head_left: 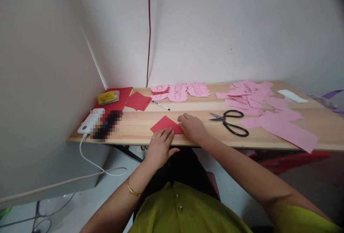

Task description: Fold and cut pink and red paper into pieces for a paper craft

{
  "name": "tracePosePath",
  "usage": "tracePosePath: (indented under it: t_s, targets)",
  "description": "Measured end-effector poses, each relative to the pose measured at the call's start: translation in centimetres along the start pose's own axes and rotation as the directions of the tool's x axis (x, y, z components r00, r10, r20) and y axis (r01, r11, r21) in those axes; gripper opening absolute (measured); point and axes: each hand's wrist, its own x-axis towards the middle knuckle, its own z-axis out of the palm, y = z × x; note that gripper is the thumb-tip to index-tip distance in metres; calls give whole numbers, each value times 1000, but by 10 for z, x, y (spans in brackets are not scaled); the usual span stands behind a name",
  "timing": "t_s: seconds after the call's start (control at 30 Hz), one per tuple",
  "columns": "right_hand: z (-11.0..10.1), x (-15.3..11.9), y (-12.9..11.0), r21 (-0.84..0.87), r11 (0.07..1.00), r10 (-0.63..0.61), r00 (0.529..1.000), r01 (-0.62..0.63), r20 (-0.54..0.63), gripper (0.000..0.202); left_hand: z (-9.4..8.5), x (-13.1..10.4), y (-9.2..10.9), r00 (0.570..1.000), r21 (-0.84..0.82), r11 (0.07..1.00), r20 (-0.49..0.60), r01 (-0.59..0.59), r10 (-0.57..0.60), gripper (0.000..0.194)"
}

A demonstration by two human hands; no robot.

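A folded red paper lies on the wooden table near its front edge, its peak pointing away from me. My left hand rests on the lower edge of this paper, fingers stretched out and thumb apart. At the paper's right corner is my right hand, its fingers curled and pressed on the corner; part of the paper is hidden beneath it. Black-handled scissors lie to the right of my right hand, blades toward the left. Beyond the red paper lies a pen.
Red sheets and a yellow packet lie at the back left, near a white device with a cable. Folded pink pieces line the wall side. Pink scraps and a white strip cover the right side.
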Motion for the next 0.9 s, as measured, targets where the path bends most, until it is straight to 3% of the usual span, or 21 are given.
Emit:
tracePosePath:
  t_s: [0.13, 0.2, 0.5, 0.9]
  targets:
    - [3, -19, 2, 19, 959, -281, 956, 283, -81, 19, -1, 1, 1, 1000, 11, 1000, -8, -2, 2, 63]
    - [7, -30, -2, 3, 938, -347, 936, 348, -65, 20, -1, 1, 2, 1000, 25, 1000, -12, 2, -2, 62]
    - [19, -59, -2, -25, 976, -217, 961, 216, -172, 29, -5, -14, -2, 1000, 86, 996, -12, 4, -3, 57]
    - [13, -79, 14, -5, 995, -95, 957, 98, -272, 28, -9, -31, -13, 993, 87, 993, -89, 84, -76, 48]
